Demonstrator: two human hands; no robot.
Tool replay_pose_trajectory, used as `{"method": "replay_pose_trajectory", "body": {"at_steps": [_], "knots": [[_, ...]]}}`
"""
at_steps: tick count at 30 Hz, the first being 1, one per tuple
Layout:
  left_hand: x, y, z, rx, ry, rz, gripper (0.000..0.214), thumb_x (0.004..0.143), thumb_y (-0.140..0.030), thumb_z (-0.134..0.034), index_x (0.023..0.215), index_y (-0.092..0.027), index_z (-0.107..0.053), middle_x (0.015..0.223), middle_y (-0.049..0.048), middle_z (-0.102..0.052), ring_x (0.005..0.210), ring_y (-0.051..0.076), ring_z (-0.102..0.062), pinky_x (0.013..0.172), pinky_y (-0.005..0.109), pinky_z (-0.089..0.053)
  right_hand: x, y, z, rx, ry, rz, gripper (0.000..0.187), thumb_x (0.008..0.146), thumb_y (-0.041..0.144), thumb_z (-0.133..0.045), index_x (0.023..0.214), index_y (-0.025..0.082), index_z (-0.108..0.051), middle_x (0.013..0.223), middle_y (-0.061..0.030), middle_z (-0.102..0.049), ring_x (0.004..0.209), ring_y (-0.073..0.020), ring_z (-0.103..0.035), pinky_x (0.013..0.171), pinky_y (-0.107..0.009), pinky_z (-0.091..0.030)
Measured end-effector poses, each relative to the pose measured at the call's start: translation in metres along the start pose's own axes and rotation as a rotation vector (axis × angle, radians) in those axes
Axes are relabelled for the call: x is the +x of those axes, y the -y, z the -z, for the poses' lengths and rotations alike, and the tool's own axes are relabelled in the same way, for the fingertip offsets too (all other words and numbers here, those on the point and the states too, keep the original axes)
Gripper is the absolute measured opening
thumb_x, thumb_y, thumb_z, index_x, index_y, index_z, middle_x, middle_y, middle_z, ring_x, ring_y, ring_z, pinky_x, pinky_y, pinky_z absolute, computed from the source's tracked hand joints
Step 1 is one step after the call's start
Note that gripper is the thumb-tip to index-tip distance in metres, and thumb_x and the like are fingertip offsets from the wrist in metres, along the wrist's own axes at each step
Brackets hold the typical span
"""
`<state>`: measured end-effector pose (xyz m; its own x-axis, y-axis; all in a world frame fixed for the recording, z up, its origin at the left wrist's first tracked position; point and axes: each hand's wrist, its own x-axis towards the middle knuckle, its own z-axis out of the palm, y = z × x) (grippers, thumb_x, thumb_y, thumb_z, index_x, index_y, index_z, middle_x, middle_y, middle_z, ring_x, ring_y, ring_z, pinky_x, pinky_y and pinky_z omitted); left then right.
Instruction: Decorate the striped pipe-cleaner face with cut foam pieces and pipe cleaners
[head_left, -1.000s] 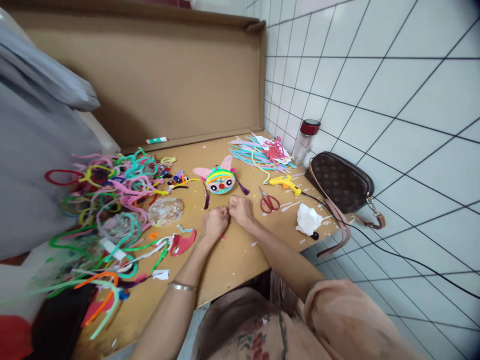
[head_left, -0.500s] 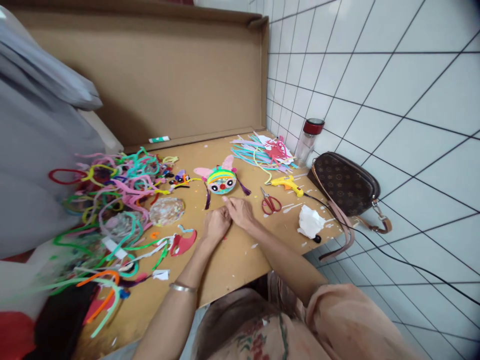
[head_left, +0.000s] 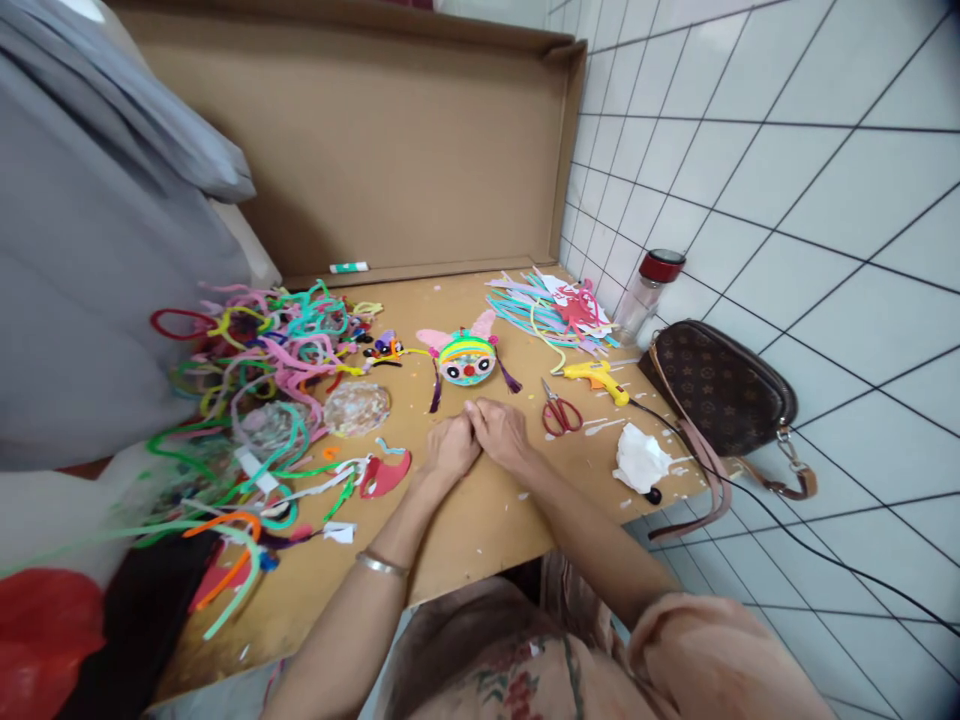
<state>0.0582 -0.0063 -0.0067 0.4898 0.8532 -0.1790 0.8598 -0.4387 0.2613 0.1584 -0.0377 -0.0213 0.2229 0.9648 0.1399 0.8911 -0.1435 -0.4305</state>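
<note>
My left hand [head_left: 450, 450] and my right hand [head_left: 504, 434] lie side by side on the cardboard table [head_left: 480, 520], touching each other. Their fingers are curled and pressed together, and what they pinch, if anything, is hidden. Just beyond the fingertips lies a round craft face [head_left: 466, 360] with striped top, pink ears and purple tassels. Red-handled scissors [head_left: 561, 413] lie right of my right hand. A red foam piece [head_left: 386, 476] lies left of my left hand.
A tangle of coloured pipe cleaners [head_left: 277, 350] covers the left. A yellow glue gun [head_left: 596, 376], crumpled tissue [head_left: 640, 458], foam strips [head_left: 551, 308], a red-capped bottle [head_left: 646, 292] and a brown handbag [head_left: 716, 385] are right. A cardboard wall [head_left: 390, 150] stands behind, grey cloth [head_left: 90, 260] at left.
The camera has shifted so the scene sits further right. My two fists have loosened and come together, the fingers now lying pressed side by side.
</note>
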Motion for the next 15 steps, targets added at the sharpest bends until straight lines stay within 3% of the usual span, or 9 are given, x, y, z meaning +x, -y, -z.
{"method": "replay_pose_trajectory", "body": {"at_steps": [5,9,12,15], "knots": [[0.0,0.003,-0.003,-0.097,-0.055,-0.016,0.03,0.097,-0.034,-0.041,0.112,-0.021,-0.063,0.102,0.0111,-0.076,0.097,0.025,-0.072,0.077,0.03,-0.045,-0.017,-0.036,0.025,-0.019,-0.193,0.127,0.034,0.102,0.029,-0.037,0.081,0.018,-0.062,0.083,-0.0077,-0.069,0.077,-0.0178,-0.059,0.073,-0.028,-0.035],[0.0,0.002,-0.004,-0.093,-0.044,-0.03,0.027,0.097,-0.032,-0.042,0.111,-0.023,-0.062,0.102,0.008,-0.076,0.094,0.022,-0.07,0.076,0.029,-0.042,-0.001,-0.079,0.075,-0.136,-0.367,-0.046,0.026,0.096,0.024,-0.042,0.086,0.017,-0.065,0.091,-0.011,-0.07,0.087,-0.0213,-0.061,0.078,-0.03,-0.039],[-0.001,0.0,-0.003,-0.092,-0.035,-0.034,0.027,0.097,-0.031,-0.041,0.111,-0.023,-0.062,0.103,0.0085,-0.076,0.094,0.023,-0.07,0.075,0.03,-0.041,0.033,-0.095,0.112,-0.249,-0.244,-0.217,0.024,0.093,0.022,-0.046,0.095,0.017,-0.07,0.1,-0.0131,-0.073,0.096,-0.0241,-0.066,0.077,-0.03,-0.042],[-0.002,0.0,-0.002,-0.105,-0.042,-0.032,0.027,0.097,-0.03,-0.041,0.111,-0.023,-0.063,0.103,0.0086,-0.076,0.095,0.024,-0.07,0.075,0.03,-0.041,0.07,-0.098,0.124,-0.357,-0.062,-0.405,0.028,0.094,0.026,-0.048,0.1,0.014,-0.073,0.106,-0.018,-0.073,0.104,-0.0266,-0.068,0.077,-0.03,-0.045]]}}
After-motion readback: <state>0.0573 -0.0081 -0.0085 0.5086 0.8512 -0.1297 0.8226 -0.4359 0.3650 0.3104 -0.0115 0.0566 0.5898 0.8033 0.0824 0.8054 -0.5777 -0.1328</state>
